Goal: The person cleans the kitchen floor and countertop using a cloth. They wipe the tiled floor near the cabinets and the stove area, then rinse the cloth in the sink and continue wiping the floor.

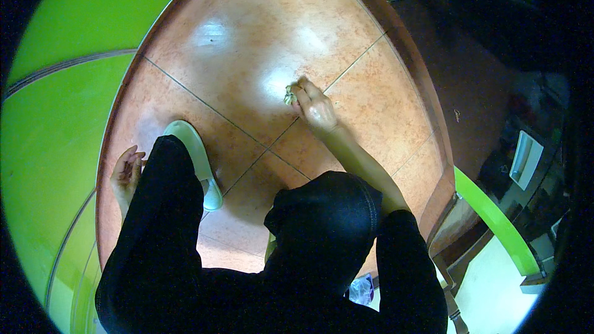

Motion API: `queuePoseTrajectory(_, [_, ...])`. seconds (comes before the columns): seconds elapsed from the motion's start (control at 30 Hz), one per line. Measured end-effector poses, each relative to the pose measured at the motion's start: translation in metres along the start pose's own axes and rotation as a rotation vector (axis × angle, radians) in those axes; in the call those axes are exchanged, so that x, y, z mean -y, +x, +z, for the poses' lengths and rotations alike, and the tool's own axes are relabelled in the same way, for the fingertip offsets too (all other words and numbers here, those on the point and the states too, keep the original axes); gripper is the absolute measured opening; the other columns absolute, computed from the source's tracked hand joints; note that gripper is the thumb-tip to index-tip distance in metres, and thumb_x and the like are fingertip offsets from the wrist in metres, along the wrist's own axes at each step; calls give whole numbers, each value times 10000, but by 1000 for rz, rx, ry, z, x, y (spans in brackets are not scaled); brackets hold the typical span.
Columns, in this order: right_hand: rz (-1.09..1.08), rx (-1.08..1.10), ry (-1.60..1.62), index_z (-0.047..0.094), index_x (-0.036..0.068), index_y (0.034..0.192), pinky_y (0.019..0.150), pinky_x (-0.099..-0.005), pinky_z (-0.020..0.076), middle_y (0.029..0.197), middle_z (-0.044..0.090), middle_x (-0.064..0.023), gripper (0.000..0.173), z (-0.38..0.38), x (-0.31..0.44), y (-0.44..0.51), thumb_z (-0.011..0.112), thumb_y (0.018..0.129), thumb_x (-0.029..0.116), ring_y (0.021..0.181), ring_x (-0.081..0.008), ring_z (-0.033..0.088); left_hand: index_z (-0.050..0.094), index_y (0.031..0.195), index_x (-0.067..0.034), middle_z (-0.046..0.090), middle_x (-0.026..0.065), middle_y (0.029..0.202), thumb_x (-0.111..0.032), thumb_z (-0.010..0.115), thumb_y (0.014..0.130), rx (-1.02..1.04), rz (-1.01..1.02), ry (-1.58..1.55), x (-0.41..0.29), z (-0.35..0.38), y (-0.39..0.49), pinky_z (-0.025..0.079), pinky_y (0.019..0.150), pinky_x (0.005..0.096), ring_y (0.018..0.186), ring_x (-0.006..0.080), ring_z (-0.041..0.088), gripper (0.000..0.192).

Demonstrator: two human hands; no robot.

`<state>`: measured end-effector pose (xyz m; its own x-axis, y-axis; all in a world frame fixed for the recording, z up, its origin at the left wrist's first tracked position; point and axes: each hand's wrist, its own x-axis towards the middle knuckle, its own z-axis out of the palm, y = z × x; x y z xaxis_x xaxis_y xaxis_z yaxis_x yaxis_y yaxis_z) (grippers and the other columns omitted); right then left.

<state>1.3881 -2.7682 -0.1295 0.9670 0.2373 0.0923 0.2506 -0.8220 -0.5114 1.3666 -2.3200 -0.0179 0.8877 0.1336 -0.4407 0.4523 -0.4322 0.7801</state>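
My right hand (315,105) reaches down over the tiled floor (250,116), its fingertips closed on a small, crumpled, whitish-green thing (289,96) whose kind I cannot tell. The thing is at floor level or just above it; the picture does not settle which. At the left, my left hand (126,171) hangs beside my dark-trousered knee, fingers loosely curled and apart, with nothing seen in it. A pale green slipper (191,148) is on the foot between that knee and the middle of the floor.
Green cabinet fronts (69,130) curve along the left side. To the right, beyond a brown baseboard (417,74), lies a dark area with a white rectangular tray-like object (526,160). A clear plastic bag or wrapper (361,290) shows behind my right thigh.
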Motion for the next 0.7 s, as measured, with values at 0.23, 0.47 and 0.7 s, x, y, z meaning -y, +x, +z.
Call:
queuePoseTrajectory(0.23, [221, -143, 196, 605, 20, 981, 718, -353, 540, 1004, 640, -151, 206, 6, -4, 10, 622, 776, 7, 851, -298, 650, 569, 1194, 3, 659, 98, 1011, -56, 566, 939, 17, -18, -81, -12, 5, 4, 507, 801, 249, 852, 127, 630, 262])
queuePoseTrajectory(0.47, [406, -274, 239, 628, 41, 927, 807, -382, 499, 984, 622, -154, 193, -7, -6, -4, 652, 741, -6, 950, -313, 600, 573, 1202, -13, 667, 84, 983, -45, 577, 929, -1, 19, -22, -1, 2, 5, 503, 792, 243, 854, 121, 629, 275])
queuePoseTrajectory(0.7, [276, -182, 182, 632, 27, 997, 746, -368, 519, 1013, 588, -148, 251, 15, 20, 13, 643, 752, -23, 914, -315, 591, 569, 1206, -10, 664, 89, 1009, -35, 573, 929, 22, 30, -33, 1, -1, 3, 504, 796, 239, 860, 122, 629, 278])
